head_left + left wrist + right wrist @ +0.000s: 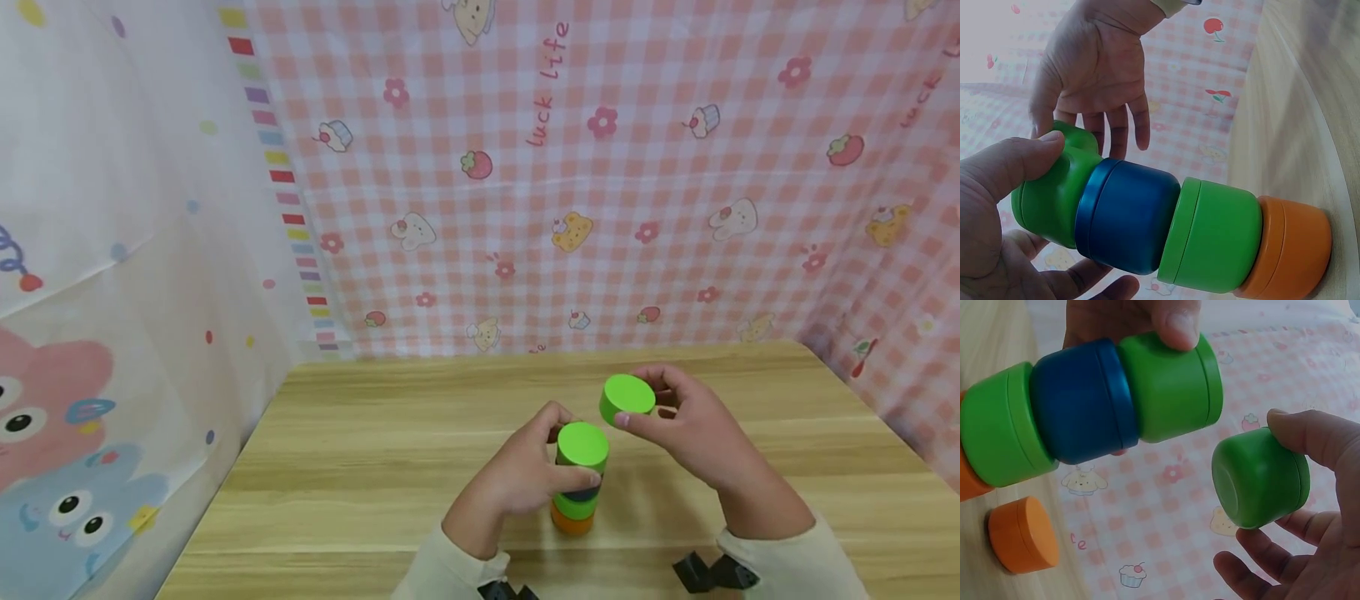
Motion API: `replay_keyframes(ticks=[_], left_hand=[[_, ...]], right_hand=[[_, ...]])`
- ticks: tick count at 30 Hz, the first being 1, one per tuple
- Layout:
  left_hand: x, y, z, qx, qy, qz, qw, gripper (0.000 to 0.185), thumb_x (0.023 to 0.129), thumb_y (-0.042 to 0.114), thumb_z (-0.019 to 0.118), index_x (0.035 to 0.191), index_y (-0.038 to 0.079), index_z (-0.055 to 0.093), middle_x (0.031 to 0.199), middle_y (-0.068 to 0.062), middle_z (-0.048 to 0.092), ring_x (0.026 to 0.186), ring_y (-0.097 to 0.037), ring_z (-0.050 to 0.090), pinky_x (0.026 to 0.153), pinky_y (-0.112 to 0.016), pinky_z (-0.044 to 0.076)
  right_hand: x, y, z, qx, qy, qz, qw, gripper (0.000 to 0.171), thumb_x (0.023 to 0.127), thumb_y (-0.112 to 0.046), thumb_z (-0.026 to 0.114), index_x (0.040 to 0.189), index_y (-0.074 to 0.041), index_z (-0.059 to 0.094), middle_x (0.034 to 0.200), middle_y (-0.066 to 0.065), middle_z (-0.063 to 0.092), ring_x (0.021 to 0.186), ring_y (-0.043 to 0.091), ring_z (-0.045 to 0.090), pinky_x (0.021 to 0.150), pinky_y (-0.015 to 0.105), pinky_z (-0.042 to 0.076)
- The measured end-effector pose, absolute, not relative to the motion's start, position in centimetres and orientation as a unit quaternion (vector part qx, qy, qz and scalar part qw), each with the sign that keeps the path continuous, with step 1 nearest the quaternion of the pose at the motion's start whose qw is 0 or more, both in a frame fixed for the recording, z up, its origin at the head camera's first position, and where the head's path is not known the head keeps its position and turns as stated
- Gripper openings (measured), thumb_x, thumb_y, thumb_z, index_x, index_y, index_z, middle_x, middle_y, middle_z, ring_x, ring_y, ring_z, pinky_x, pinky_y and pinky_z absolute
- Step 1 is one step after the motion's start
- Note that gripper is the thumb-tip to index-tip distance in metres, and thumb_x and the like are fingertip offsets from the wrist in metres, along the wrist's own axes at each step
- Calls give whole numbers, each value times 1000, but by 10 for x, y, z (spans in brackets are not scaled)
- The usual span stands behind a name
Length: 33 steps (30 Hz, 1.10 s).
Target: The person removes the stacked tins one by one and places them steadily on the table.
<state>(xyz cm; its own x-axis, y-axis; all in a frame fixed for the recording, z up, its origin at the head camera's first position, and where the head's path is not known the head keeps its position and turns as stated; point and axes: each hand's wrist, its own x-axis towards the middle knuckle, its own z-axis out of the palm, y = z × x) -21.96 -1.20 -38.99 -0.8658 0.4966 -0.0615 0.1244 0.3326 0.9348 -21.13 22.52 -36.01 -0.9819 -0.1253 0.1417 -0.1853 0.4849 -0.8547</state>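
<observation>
A stack of small round lidded jars stands on the table: an orange jar (1291,247) at the bottom, then a green jar (1213,237), a dark blue jar (1132,215), and another green jar (582,446) on top. My left hand (528,471) grips this top green jar, thumb on the near side and fingers around the far side. Beside and above the stack, my right hand (693,421) holds a separate green jar (1257,478) in the air, pinched between thumb and fingers. It is tilted and apart from the top of the stack.
A second orange jar (1022,534) stands on the wooden table (337,467) near the stack; I cannot make it out in the head view. Pink checked cloth (525,208) hangs behind the table's back edge and along the right. White printed cloth (172,250) hangs at the left.
</observation>
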Motion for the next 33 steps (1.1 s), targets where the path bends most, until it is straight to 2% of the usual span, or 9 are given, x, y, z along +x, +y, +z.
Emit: replay_keyframes(ticks=[6,17,24,33], left_hand=[[-221,-12,-389,193,803,538,170,42,89,23,87,120,23,58,125,4,64,131,-27,55,105,-59,50],[-222,-11,-390,195,799,541,176,42,89,22,86,119,22,57,122,4,64,127,-24,57,101,-53,53],[-222,-10,-390,198,800,539,173,41,89,22,86,119,22,57,124,4,64,130,-25,56,103,-54,52],[-221,-10,-391,196,804,535,166,43,89,22,86,120,22,58,125,4,65,133,-28,54,106,-59,48]], right_hand=[[-217,228,-363,78,-868,490,34,57,96,-33,80,140,-6,56,126,17,61,116,35,63,85,37,54],[-226,231,-377,69,-866,494,41,57,95,-29,81,141,-7,57,132,19,59,118,35,60,83,36,53],[-228,232,-380,54,-869,491,35,59,94,-36,81,140,-8,57,136,19,57,122,37,58,87,40,53],[-232,230,-389,54,-865,497,30,58,93,-34,83,138,-8,58,136,21,58,121,38,59,85,40,55]])
